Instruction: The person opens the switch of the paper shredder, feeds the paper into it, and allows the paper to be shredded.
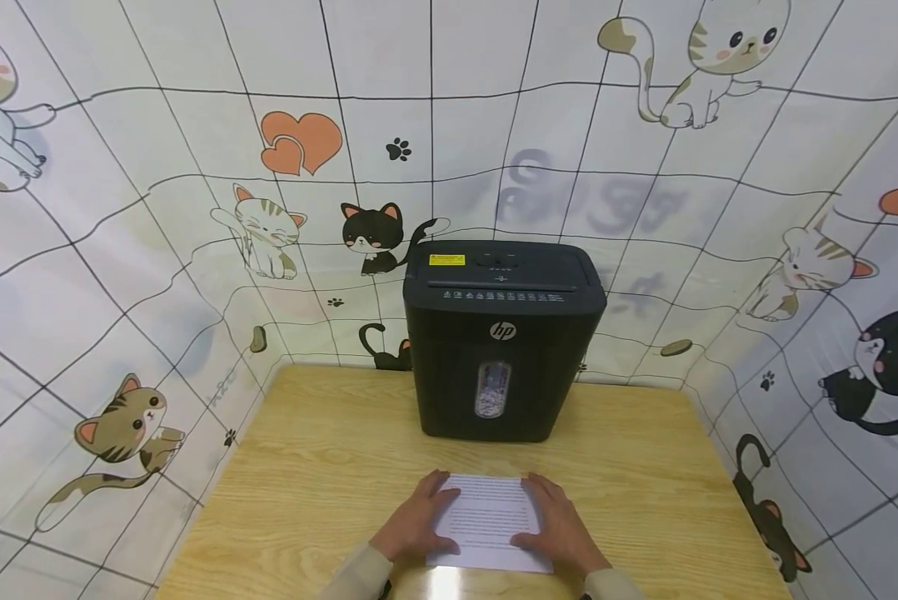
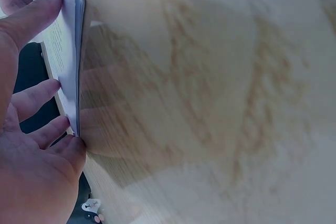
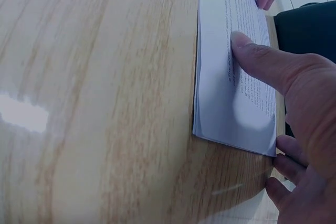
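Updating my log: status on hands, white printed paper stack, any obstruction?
Left hand, right hand gripping opposite sides of white printed paper stack. Black, boxy HP shredder stands beyond; nothing visible between.

Bright light throws white glare on the tabletop (image 1: 306,433), which looks blurred in the left-wrist view.

Thin white paper stack (image 1: 486,521), printed side up, on table (image 1: 306,467)

Paper sheets (image 1: 486,521) look matt, the wood-grained table (image 1: 329,425) glossy, the shredder (image 1: 449,375) plastic.
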